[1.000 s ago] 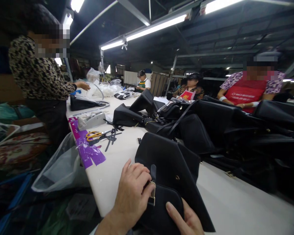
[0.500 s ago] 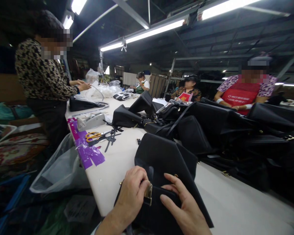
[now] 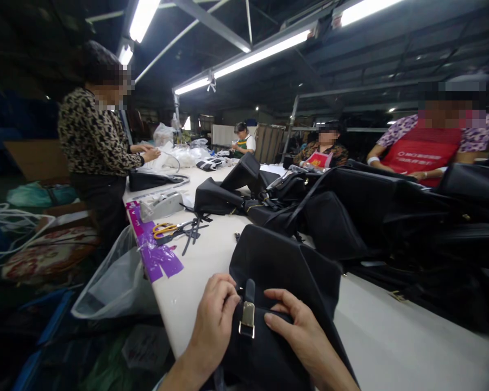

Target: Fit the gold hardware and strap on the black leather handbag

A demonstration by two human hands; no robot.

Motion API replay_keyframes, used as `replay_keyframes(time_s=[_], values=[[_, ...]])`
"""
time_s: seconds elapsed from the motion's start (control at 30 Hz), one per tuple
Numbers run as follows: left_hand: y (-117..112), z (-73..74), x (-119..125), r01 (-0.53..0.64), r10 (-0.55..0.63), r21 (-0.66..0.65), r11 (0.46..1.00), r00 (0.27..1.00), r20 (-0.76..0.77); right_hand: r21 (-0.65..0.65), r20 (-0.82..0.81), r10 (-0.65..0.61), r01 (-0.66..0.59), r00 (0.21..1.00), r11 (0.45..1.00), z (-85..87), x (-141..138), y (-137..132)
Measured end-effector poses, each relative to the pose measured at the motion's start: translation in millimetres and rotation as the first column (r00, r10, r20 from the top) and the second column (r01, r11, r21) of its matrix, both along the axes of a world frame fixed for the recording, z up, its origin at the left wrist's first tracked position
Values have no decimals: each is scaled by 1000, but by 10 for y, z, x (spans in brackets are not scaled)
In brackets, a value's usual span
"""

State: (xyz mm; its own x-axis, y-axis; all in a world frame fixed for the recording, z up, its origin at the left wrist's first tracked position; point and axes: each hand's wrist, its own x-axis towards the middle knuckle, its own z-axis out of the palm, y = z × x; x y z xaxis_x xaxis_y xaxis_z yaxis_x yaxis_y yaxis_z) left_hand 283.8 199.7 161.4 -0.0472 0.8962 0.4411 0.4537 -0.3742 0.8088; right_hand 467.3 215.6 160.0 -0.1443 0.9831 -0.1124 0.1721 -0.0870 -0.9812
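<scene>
A black bag (image 3: 269, 260) stands on the white table in front of me, its back panel raised behind its front edge. On its front, a dark strap (image 3: 250, 291) runs into a gold buckle (image 3: 248, 317). My left hand (image 3: 215, 317) is closed at the bag's edge, just left of the buckle, thumb and fingers pinched together. My right hand (image 3: 295, 326) grips the front edge to the right of the buckle, its thumb on the front and its fingers behind. The buckle lies uncovered between both hands.
Orange-handled scissors (image 3: 165, 230) and dark strap pieces (image 3: 192, 234) lie on the table (image 3: 212, 252). Piled black bags (image 3: 367, 217) cover the right side. A clear plastic bag (image 3: 114, 282) hangs at the left edge. Several co-workers stand or sit around, one in a red apron (image 3: 421, 149).
My left hand has let go of the buckle and moved slightly left to the bag's edge. The buckle now lies flat and in full view. My right fingers have closed in on the front edge.
</scene>
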Motion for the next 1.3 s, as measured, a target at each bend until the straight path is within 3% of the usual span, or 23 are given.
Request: replay_keyframes(time_s=[0.13, 0.2, 0.33, 0.4, 0.47, 0.67, 0.83, 0.9, 0.97, 1.07, 1.2, 1.3], values=[[-43, 100, -208, -42, 51, 81, 996, 992, -117, -52, -101, 52, -58, 993, 997, -9, 45, 4], [-20, 110, -480, -159, 187, 150, 976, 963, -195, -74, -143, 66, -77, 988, 994, -17, 61, 1], [86, 42, -1183, -443, 538, 311, 841, 752, -381, -115, -226, 74, -102, 971, 988, -18, 71, 0], [106, -4, -1422, -480, 570, 309, 821, 661, -488, -136, -252, 76, -113, 965, 984, 1, 64, 2], [91, -40, -1495, -458, 534, 284, 842, 641, -551, -162, -248, 73, -116, 966, 980, 28, 53, 0], [64, -63, -1096, -331, 471, 343, 879, 718, -513, -184, -223, 78, -121, 972, 975, 60, 46, -26], [135, 0, -892, -348, 396, 198, 916, 716, -575, -218, -272, 59, -121, 961, 968, 50, 59, -22], [132, 37, -832, -337, 372, 167, 926, 750, -547, -216, -280, 50, -114, 959, 970, 50, 58, -9], [91, 81, -728, -257, 296, 147, 955, 828, -476, -220, -295, 56, -125, 954, 968, 50, 57, 6], [-25, 150, -492, -78, 87, 41, 996, 923, -374, -232, -332, 88, -171, 939, 958, 47, 65, 18], [-159, 187, -184, 118, -146, -105, 987, 935, -322, -214, -374, 160, -253, 914, 943, 42, 99, 2], [-181, 157, -38, 138, -173, -130, 982, 933, -316, -172, -396, 225, -312, 891, 934, 39, 116, -16]])
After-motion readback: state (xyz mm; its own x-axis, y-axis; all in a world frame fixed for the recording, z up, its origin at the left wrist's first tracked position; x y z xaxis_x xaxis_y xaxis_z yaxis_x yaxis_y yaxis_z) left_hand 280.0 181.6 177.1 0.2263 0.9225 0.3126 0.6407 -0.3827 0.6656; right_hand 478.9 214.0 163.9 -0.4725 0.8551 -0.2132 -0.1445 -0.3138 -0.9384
